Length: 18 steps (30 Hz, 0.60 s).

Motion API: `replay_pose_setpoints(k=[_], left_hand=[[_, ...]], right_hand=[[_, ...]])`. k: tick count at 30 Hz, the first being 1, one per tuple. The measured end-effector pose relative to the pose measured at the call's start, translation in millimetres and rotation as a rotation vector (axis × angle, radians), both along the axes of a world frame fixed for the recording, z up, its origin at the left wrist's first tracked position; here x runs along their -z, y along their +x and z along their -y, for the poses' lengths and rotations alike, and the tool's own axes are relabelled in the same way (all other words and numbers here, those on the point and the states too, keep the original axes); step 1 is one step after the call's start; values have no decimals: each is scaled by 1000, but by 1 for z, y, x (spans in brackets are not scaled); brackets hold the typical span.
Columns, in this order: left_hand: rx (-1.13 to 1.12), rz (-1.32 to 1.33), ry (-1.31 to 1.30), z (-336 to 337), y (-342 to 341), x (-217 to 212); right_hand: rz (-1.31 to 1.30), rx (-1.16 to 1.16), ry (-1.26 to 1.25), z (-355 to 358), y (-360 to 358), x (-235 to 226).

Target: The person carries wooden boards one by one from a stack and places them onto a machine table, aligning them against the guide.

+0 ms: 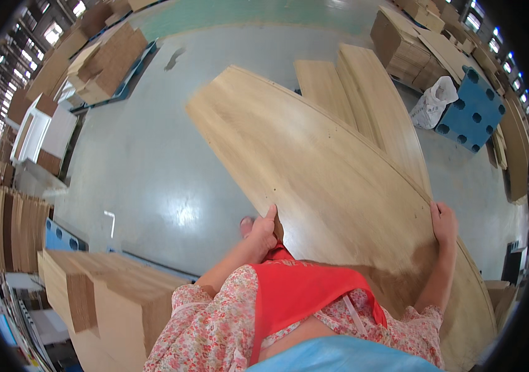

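A long, wide wood-grain panel (320, 164) with a few small holes spans the view, tilted from the upper left toward my lower right. My left hand (263, 228) grips its near left edge, thumb on top and fingers hidden beneath. On the opposite edge, my right hand (443, 223) is closed round the rim, its fingers partly out of sight. Beyond this panel stand more wood-grain panels (376, 87), partly covered by the one I hold.
Stacked cardboard (112, 297) stands close at my left. Farther left are boxes on a blue pallet (129, 84). At the right are a cardboard stack (401, 46), a white sack (433, 102) and an upended blue plastic pallet (472, 111).
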State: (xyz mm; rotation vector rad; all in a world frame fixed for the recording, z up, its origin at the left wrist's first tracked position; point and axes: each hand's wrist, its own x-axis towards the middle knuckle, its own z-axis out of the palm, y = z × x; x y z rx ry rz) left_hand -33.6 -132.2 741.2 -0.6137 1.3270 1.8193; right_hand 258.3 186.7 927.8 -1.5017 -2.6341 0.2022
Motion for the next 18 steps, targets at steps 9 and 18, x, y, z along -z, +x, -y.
replay_pose_setpoints(k=[9, 18], left_hand=[[248, 156, 20, -40, -170, 34], [506, 111, -73, -104, -248, 50]], right_hand=[[3, 229, -24, 21, -120, 3], [44, 429, -37, 24, -143, 15]])
